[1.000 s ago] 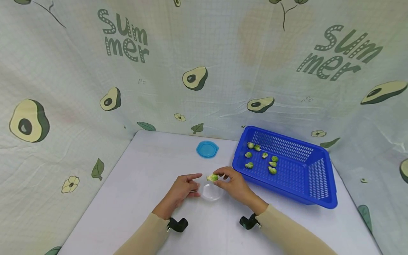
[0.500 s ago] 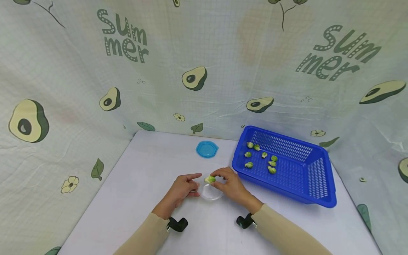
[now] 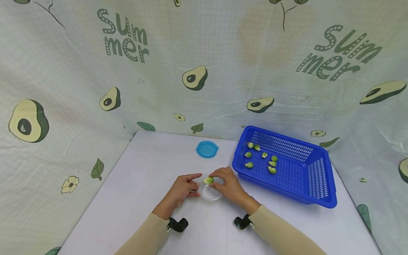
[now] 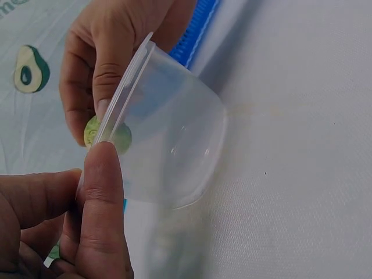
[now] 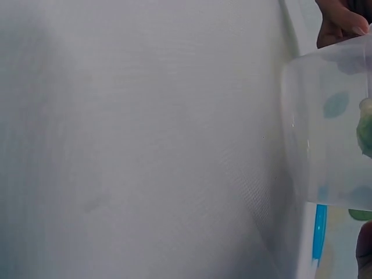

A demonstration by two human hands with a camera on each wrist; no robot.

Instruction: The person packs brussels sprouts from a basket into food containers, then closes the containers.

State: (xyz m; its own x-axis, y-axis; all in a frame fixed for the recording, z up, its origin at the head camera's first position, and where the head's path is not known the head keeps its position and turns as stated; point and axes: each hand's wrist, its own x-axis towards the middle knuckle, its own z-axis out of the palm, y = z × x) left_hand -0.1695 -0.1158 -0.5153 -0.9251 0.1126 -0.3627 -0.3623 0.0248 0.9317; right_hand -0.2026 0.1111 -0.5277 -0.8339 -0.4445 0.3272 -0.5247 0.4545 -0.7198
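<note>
A small clear plastic tub (image 3: 211,194) stands on the white table, and my left hand (image 3: 181,193) pinches its rim at the left side between thumb and fingers. Just above the tub's far side, my right hand (image 3: 230,185) holds a green Brussels sprout (image 3: 208,180) between thumb and fingertips. From the left wrist view, the Brussels sprout (image 4: 90,132) is at the mouth of the tub (image 4: 186,131), partly seen through its wall. Only the edge of my right hand (image 5: 365,256) shows in the right wrist view.
A blue perforated basket (image 3: 291,180) with several Brussels sprouts (image 3: 265,155) spread over its left part stands to the right. A round blue lid (image 3: 207,149) lies behind the tub. Avocado-printed cloth (image 3: 223,46) hangs round the table.
My right hand has shifted slightly left and down with the Brussels sprout, over the tub's opening. My left hand has stayed in place at the rim.
</note>
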